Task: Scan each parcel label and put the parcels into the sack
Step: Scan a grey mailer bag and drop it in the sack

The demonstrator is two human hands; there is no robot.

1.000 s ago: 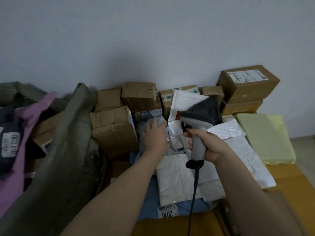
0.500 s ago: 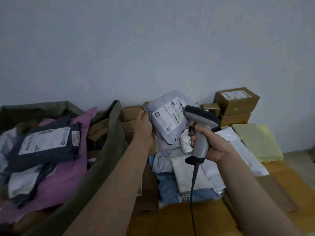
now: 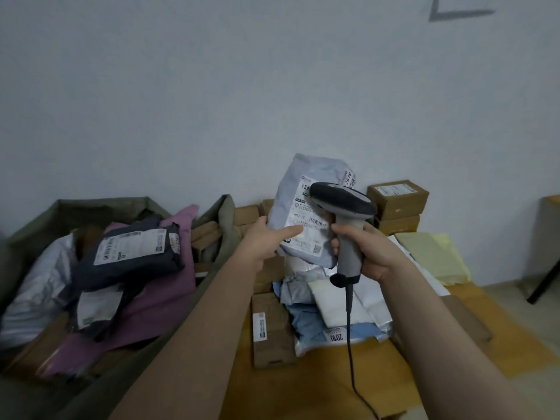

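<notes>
My left hand [image 3: 266,241] holds up a pale grey-blue parcel bag [image 3: 300,189] by its lower left edge, thumb across the white label [image 3: 306,221]. My right hand [image 3: 371,253] grips the handle of a grey corded barcode scanner [image 3: 342,204], whose dark head sits just in front of the label. To the left stands the open olive-green sack [image 3: 103,207], which holds a dark navy parcel [image 3: 130,253], a pink bag [image 3: 169,295] and other parcels.
Below my hands lies a pile of white and blue poly mailers [image 3: 336,304] and a small brown box [image 3: 271,328] on flattened cardboard [image 3: 306,389]. Brown boxes [image 3: 398,198] are stacked against the wall, pale yellow packets [image 3: 430,256] lie to the right, and a dark table leg [image 3: 545,283] stands at the far right.
My left hand picked the grey-blue parcel out of the pile and raised it. The scanner has come up in front of its label. The view swung left and up, bringing the sack into sight.
</notes>
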